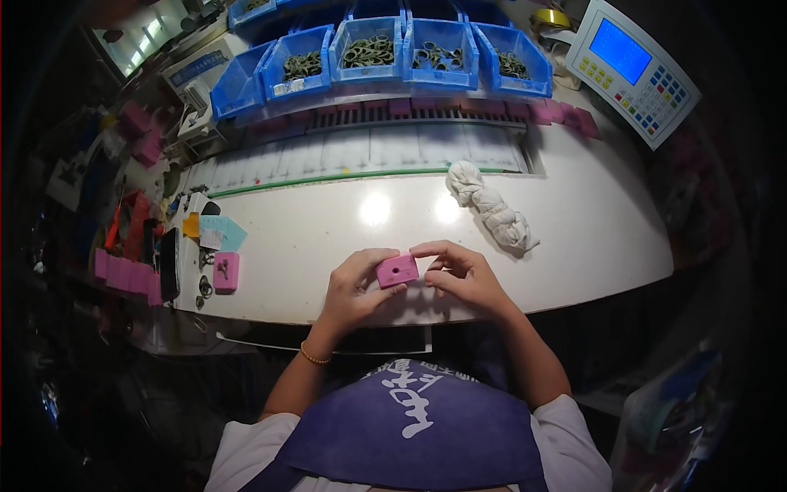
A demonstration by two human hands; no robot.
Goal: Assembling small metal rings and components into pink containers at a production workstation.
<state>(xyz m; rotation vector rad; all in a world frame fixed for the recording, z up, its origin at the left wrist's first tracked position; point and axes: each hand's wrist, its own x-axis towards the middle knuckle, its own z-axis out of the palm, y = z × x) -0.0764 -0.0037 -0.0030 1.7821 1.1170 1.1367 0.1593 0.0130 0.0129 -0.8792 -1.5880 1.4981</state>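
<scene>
The left hand point(351, 287), left of the white cloth point(492, 209) and nearer the person, pinches the pink block point(403, 275), its thumb along the near edge and its fingers at the far edge. The block is also left of the cloth and nearer the person, above the surface point(303, 221). It shows 1 dark round hole in its upward face; its long axis runs left to right, the right end tipped slightly away from the person. It looks light, slightly yielding and not slippery; the 2 long edges seem the best hold, leaving the hole uncovered. The right hand point(469, 277), on the cloth's near side, has parted fingers: the index reaches the block's far right corner, contact uncertain; the thumb stands apart.
</scene>
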